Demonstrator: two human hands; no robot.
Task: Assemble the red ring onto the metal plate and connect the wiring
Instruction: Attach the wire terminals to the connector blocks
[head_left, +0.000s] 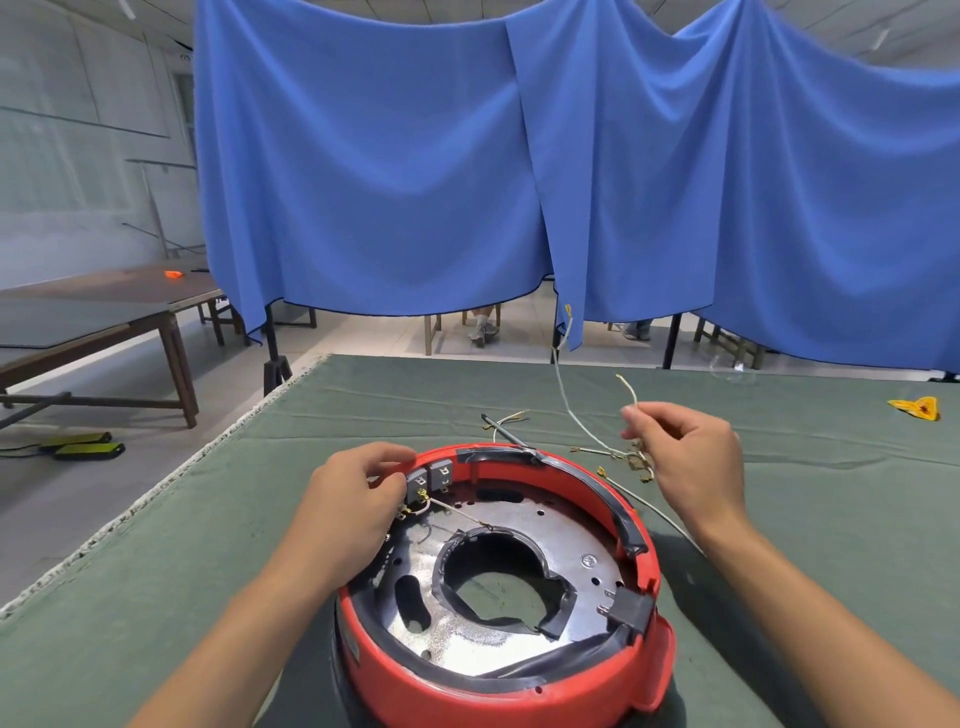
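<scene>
The red ring (519, 670) sits around the metal plate (566, 540) on the green cloth (156, 519), right in front of you. Your left hand (353, 499) rests on the ring's far left rim, its fingers curled and pinching at the brass terminals just below the two grey blocks (430, 479); a thin wire (457, 512) runs from there across the plate. Your right hand (685, 462) is raised beyond the ring, thumb and forefinger pinching a white wire (631, 388) whose end sticks upward. More loose wires (608, 453) lie on the cloth behind the ring. A black plug socket (631, 609) sits at the ring's right edge.
</scene>
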